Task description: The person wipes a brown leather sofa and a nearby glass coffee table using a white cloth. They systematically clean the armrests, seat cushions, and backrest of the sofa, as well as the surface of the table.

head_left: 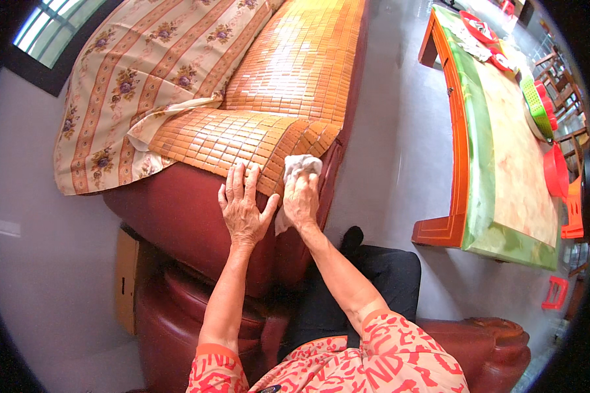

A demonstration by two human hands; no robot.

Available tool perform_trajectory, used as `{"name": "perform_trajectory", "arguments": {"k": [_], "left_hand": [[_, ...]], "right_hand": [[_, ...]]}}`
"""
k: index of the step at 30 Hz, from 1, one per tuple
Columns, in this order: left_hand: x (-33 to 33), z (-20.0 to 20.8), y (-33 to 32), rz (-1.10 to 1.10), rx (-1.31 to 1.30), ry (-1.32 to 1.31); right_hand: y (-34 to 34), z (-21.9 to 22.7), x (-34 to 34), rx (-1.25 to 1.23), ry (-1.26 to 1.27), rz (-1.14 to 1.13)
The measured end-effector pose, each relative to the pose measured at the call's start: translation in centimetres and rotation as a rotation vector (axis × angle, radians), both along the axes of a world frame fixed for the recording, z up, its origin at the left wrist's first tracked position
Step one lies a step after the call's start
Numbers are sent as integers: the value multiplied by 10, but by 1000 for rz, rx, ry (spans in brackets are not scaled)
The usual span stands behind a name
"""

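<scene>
My right hand (pixel 300 200) is closed on a crumpled whitish cloth (pixel 301 164), pressed against the corner of a dark red leather sofa (pixel 177 196). Part of the cloth hangs below the fingers. To its left, my left hand (pixel 244 208) lies flat with fingers spread, at the edge of an orange-brown tile mat (pixel 210 141) that covers the sofa arm and seat. Its fingertips touch the mat's rim, and it holds nothing.
A striped floral cloth (pixel 134 85) drapes over the sofa back on the left. On the right stands a wooden table (pixel 462 164) with a green-bordered top, bearing a green basket (pixel 536 108) and a red bowl (pixel 555 170). Below, a cardboard box (pixel 126 281) leans by the sofa.
</scene>
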State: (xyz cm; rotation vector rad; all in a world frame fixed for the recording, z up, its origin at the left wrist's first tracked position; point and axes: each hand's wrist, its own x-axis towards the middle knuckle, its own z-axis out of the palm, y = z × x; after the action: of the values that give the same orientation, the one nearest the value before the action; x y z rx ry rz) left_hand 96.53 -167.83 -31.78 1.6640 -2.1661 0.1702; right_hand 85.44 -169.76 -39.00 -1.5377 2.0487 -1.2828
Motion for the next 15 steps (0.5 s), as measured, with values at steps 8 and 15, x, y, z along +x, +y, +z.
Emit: {"name": "perform_trajectory", "arguments": {"k": [8, 15], "left_hand": [[6, -2, -1, -21, -35, 4], [2, 1, 0, -64, -40, 168]], "right_hand": [[25, 71, -28, -183, -73, 307], [-61, 79, -17, -265, 257, 564]]}}
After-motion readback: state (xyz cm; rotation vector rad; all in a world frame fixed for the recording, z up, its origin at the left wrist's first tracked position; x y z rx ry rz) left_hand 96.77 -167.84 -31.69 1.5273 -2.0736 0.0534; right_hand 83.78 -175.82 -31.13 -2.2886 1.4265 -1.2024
